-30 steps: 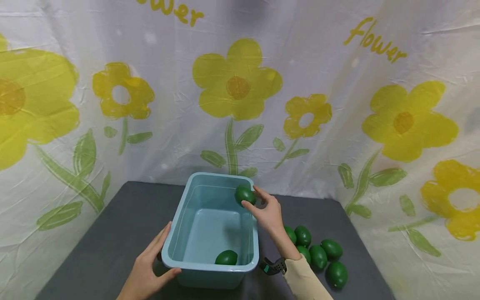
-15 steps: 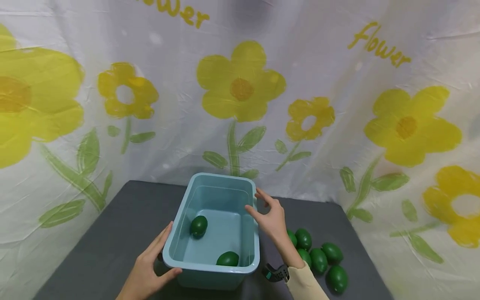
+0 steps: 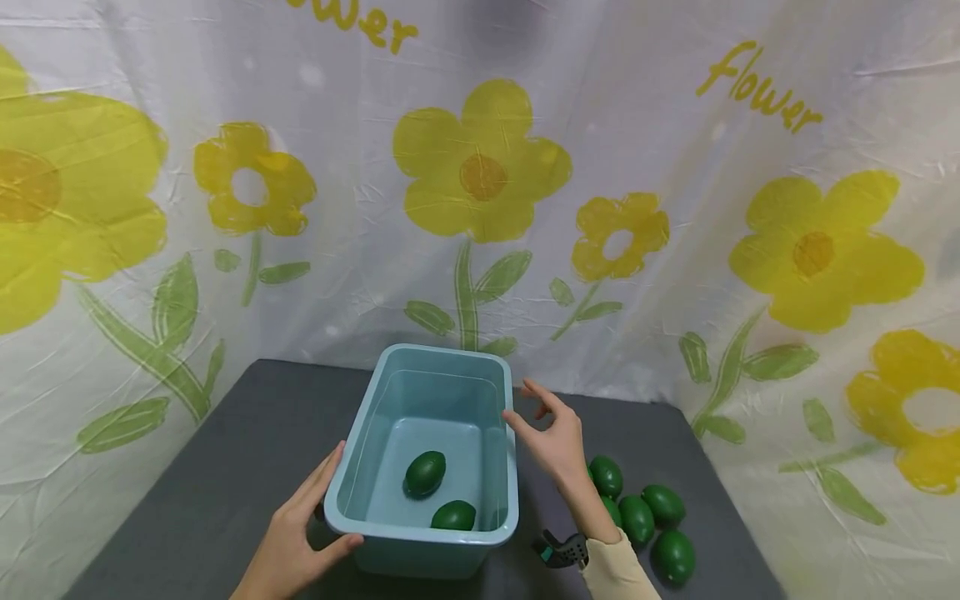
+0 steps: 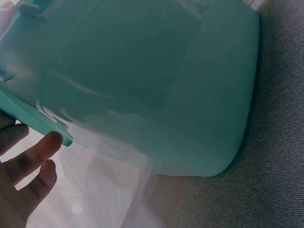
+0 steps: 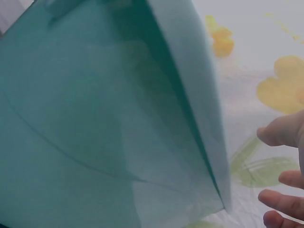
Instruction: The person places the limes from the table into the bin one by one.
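A light blue plastic basin (image 3: 420, 533) stands on the dark table. Two glossy dark green oval fruits lie on its floor: one fruit (image 3: 425, 474) near the middle, another fruit (image 3: 453, 515) by the front wall, partly hidden by the rim. At the basin's front left corner, my left hand (image 3: 294, 533) touches the rim with fairly straight fingers along the side and the thumb at the front. My right hand (image 3: 553, 433) hovers just outside the right rim, holding nothing, thumb and fingers spread apart. In the right wrist view its fingers (image 5: 282, 204) are apart from the basin.
Several more green fruits (image 3: 637, 521) lie grouped on the table to the right, some hidden behind the right forearm. A dark wrist strap (image 3: 564, 550) sits on the right wrist. A white curtain (image 3: 345, 167) with yellow flowers surrounds the grey table (image 3: 247, 450).
The right hand let go of a fruit over the basin and drew back rightward past the rim. That fruit rolled from the left side toward the middle. The left hand stayed put.
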The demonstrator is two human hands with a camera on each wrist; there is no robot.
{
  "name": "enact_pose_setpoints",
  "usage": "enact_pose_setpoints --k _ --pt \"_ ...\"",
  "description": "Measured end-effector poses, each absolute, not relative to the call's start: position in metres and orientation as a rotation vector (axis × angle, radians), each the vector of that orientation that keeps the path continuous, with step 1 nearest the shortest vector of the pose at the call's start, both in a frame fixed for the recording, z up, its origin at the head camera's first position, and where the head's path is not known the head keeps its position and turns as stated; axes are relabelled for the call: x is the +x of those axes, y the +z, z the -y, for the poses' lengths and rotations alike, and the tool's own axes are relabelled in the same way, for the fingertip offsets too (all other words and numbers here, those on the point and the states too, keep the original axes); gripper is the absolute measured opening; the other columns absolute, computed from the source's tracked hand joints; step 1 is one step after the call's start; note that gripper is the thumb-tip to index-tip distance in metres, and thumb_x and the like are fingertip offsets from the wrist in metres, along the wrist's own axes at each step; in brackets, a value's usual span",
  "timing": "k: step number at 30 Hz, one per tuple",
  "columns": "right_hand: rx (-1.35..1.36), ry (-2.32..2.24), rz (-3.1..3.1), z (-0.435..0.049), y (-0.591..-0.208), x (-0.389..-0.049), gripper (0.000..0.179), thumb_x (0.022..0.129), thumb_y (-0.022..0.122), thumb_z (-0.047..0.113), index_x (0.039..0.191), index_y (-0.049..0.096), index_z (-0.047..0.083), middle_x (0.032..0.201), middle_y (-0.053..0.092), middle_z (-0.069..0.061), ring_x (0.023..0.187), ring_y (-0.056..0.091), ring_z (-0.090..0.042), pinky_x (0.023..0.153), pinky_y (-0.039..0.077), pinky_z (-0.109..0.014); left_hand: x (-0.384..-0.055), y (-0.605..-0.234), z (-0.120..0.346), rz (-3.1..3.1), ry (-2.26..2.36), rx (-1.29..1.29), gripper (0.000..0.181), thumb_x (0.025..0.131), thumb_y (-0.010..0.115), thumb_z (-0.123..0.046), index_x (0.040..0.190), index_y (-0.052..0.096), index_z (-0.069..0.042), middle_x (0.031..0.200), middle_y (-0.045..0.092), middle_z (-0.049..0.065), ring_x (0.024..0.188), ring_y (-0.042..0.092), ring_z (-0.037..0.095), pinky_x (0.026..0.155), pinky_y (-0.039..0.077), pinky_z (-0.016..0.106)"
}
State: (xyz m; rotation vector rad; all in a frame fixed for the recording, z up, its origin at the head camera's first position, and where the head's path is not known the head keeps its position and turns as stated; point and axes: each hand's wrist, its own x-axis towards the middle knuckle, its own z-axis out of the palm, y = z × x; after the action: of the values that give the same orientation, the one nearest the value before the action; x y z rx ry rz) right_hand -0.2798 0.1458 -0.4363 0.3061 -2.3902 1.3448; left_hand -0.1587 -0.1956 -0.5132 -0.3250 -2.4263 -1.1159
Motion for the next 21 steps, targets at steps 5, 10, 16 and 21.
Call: enact_pose_setpoints --k 5,10,16,21 --pt "0.270 1.349 2.364 -0.157 -0.436 -0.275 0.058 0.090 0.086 0.027 0.144 0.068 0.013 0.126 0.076 -0.009 0.084 0.053 -0.027 0.060 0.038 -0.026 -0.158 -0.513 0.196 2.423 -1.124 -0.327 0.110 0.079 0.094 -0.032 0.169 0.031 -0.023 0.166 0.043 0.014 0.146 0.039 0.002 0.095 0.054 0.067" --pt "0.215 1.341 2.353 -0.169 -0.440 -0.269 0.057 0.090 0.086 0.025 0.144 0.069 0.015 0.126 0.077 -0.005 0.085 0.054 -0.020 0.068 0.041 -0.027 -0.158 -0.513 0.195 2.430 -1.111 -0.324 0.112 0.078 0.095 -0.033 0.169 0.031 -0.023 0.165 0.044 0.016 0.146 0.047 0.014 0.095 0.055 0.066" --pt "0.151 1.365 2.346 -0.183 -0.447 -0.263 0.056 0.091 0.086 0.026 0.143 0.069 0.017 0.126 0.077 -0.002 0.089 0.056 -0.024 0.074 0.042 -0.028 -0.158 -0.514 0.195 2.432 -1.101 -0.320 0.113 0.078 0.095 -0.033 0.170 0.029 -0.026 0.165 0.045 0.017 0.144 0.048 0.013 0.094 0.056 0.064" --pt "0.122 1.376 2.330 -0.192 -0.451 -0.260 0.053 0.093 0.084 0.024 0.143 0.069 0.016 0.127 0.076 -0.006 0.089 0.055 -0.024 0.072 0.043 -0.028 -0.159 -0.516 0.197 2.418 -1.096 -0.327 0.112 0.077 0.095 -0.029 0.169 0.031 -0.026 0.165 0.046 0.012 0.142 0.035 -0.011 0.098 0.058 0.043"
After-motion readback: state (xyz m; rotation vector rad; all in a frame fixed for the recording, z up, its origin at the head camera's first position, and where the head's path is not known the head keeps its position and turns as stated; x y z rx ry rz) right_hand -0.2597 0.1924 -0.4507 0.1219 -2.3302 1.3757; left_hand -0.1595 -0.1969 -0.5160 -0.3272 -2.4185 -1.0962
